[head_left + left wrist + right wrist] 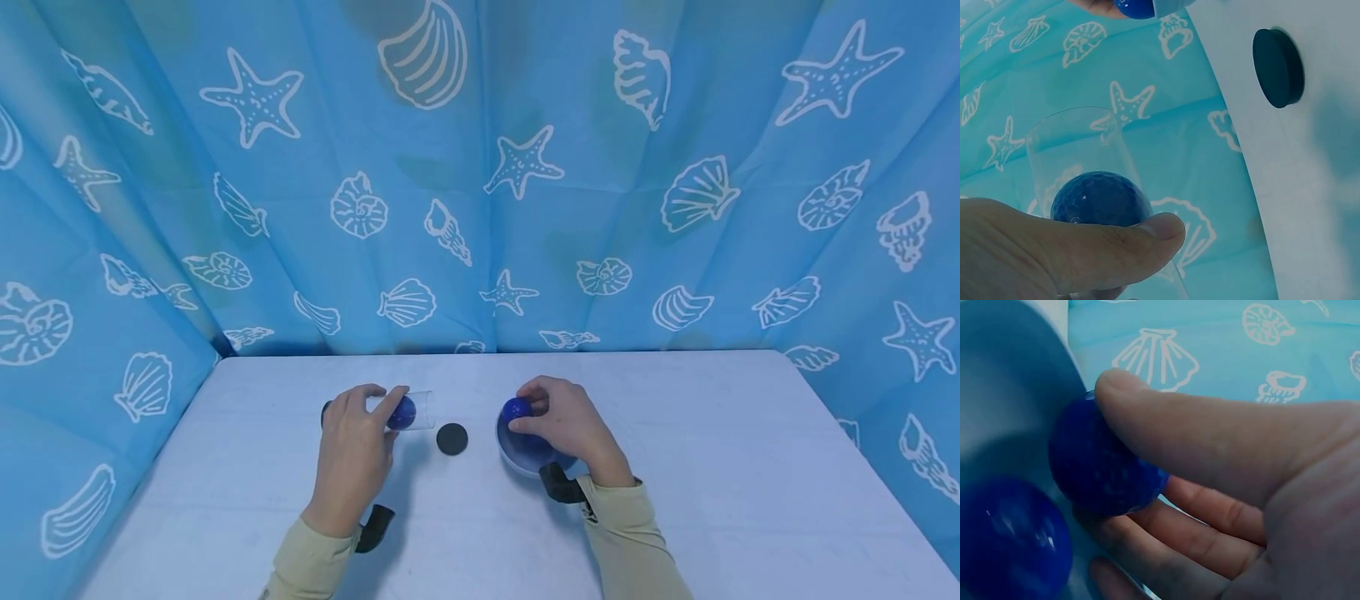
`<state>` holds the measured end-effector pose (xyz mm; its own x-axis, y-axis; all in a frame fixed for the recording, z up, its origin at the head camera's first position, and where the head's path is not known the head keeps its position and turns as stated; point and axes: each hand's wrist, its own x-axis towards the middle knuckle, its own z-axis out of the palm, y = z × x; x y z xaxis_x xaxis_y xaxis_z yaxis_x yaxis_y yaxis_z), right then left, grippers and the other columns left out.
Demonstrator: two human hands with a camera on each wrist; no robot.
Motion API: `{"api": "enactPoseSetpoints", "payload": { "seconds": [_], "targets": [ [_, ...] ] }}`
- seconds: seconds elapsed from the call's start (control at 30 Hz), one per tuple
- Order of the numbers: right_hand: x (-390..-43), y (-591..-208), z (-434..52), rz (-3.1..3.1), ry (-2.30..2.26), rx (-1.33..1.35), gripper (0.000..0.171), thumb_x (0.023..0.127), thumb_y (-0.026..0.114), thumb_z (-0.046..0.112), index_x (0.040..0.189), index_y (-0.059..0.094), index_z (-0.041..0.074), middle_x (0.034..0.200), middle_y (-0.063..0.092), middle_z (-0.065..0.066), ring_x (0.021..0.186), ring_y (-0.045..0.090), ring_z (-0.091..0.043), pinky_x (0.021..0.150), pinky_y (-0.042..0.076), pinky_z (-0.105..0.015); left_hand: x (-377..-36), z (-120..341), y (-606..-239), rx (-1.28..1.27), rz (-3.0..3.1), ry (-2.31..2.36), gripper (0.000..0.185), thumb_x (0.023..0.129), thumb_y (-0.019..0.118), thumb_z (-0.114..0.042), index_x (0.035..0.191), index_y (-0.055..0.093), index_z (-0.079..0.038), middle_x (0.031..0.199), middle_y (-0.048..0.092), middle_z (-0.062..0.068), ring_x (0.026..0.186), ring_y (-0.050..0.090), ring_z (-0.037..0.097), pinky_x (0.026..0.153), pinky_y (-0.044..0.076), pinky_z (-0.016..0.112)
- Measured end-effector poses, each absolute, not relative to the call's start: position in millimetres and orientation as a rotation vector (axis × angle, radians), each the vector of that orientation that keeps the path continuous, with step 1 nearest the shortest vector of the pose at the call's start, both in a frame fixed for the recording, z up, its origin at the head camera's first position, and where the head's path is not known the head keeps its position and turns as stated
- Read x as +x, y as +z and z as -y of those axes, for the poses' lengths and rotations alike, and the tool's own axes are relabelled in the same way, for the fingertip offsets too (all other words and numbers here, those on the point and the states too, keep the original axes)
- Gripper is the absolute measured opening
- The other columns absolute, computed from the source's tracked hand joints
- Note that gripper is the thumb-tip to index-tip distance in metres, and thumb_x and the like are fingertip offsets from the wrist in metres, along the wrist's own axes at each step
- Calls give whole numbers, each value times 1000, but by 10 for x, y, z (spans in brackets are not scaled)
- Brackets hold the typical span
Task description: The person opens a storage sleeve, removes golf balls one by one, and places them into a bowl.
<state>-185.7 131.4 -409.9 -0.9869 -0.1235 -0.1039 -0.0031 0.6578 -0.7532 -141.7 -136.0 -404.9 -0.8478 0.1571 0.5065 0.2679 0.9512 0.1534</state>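
Loading blue balls into the tube

My left hand (351, 454) grips the clear tube (415, 410); my right hand (572, 425) pinches a blue ball (516, 409) over the bowl (517, 460), needing careful alignment next, I judge.

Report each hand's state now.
Left hand: grips the clear tube with a blue ball inside.
Right hand: pinches a blue ball over the bowl.

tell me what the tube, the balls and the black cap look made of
Tube: clear, glossy, likely plastic; the curtain shows through it. Ball inside: dimpled hard blue shell, like a golf ball. Cap: matte dark, probably plastic or rubber.
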Motion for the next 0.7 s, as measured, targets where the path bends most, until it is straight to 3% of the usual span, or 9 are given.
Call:
{"api": "enactPoseSetpoints", "payload": {
  "seconds": [0.33, 0.7],
  "targets": [
    [-1870, -4145, -1299, -2740, -1110, -106, 38, 85, 81, 18, 119, 68, 9, 114, 68, -10, 108, 64, -26, 87, 57, -50, -1423, 1371, -4056, -309, 2586, -297, 60, 68, 91, 1, 124, 71, -10, 116, 64, 22, 110, 58, 42, 99, 46, 56],
    [-1876, -4187, -1261, -2727, -1004, -139, 37, 83, 83, 14, 116, 68, 8, 111, 69, -9, 105, 64, -25, 88, 56, -46, -1423, 1378, -4056, -310, 2582, -297, 60, 68, 91, 0, 124, 71, -10, 116, 64, 23, 110, 58, 42, 99, 46, 56]
  ]
}}
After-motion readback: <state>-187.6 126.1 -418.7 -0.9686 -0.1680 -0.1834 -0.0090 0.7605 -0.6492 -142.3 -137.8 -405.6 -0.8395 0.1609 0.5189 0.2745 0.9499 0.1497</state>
